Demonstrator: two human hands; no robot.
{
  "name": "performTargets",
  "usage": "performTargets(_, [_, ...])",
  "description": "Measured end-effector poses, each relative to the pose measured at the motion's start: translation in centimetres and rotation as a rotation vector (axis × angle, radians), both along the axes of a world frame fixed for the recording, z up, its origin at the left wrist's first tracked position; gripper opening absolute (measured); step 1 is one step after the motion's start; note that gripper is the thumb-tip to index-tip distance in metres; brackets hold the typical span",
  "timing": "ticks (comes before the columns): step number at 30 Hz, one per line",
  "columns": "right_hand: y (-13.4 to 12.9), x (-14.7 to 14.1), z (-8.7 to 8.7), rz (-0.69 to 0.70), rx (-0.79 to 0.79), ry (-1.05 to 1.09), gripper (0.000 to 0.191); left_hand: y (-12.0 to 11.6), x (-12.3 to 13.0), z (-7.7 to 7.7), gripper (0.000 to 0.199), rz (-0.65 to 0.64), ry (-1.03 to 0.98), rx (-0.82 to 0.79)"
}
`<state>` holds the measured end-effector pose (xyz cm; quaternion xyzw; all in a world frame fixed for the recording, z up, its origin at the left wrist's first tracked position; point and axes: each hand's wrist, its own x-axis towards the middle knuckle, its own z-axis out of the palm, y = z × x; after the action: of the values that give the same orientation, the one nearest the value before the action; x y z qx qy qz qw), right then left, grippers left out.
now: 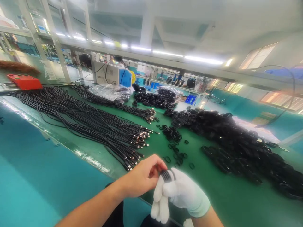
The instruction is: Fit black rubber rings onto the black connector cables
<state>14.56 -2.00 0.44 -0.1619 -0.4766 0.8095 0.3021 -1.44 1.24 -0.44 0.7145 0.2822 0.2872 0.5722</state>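
My right hand [181,190] wears a white knit glove. Its fingers are curled, with the thumb pressed against them. Several thin black rings [166,176] sit side by side around a gloved finger. My left hand [142,176] is bare, and its thumb and fingers close in a pinch at the near side of those rings; the exact fingertip contact is partly hidden. Just beyond the hands, loose black rings [180,157] and a small heap of them [172,134] lie on the green tabletop [189,181].
Long black cables [90,123] with metal plugs spread over the left of the table. A large pile of coiled black cables [220,129] covers the right. Clear plastic bags [110,92], a red box [25,81] and a white-and-blue machine [113,74] stand behind.
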Motion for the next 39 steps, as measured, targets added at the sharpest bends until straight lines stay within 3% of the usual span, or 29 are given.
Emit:
performTargets(4, [-0.4, 0.4, 1.2, 0.031, 0.048, -0.098, 0.027, -1.4, 0.6, 0.0, 0.006, 0.175, -0.077, 0.126])
performTargets(7, [-1.1, 0.8, 1.8, 0.000, 0.027, -0.139, 0.019, -2.6, 0.9, -0.1, 0.012, 0.256, -0.173, 0.287])
performTargets(10, [-1.9, 1.1, 2.2, -0.066, 0.045, -0.170, 0.016, -3.2, 1.1, -0.3, 0.023, 0.271, -0.208, 0.456])
performTargets(15, [-2.6, 1.6, 2.9, -0.087, 0.138, -0.270, 0.022, -3.3, 1.6, -0.1, 0.023, 0.262, -0.222, 0.580])
performTargets(20, [-3.1, 1.8, 3.7, -0.178, 0.170, -0.342, 0.020, -4.0, 1.8, 0.0, 0.030, 0.334, -0.297, 0.863])
performTargets(29, [-3.2, 0.7, 3.8, -0.157, 0.142, -0.238, 0.033, -4.0, 1.7, 0.5, 0.030, 0.347, -0.308, 0.850])
performTargets(33, [-3.5, 1.5, 3.6, -0.201, 0.178, -0.336, 0.029, -3.7, 1.2, 2.0, 0.035, 0.184, -0.132, 0.742])
performTargets(36, [-3.9, 2.4, 3.4, -0.236, 0.201, -0.416, 0.024, -3.4, 0.9, 2.8, 0.036, 0.050, -0.053, 0.758])
performTargets(39, [-4.2, 2.5, 3.6, -0.257, 0.214, -0.458, 0.022, -3.1, 1.0, 2.8, 0.028, 0.076, -0.122, 0.828])
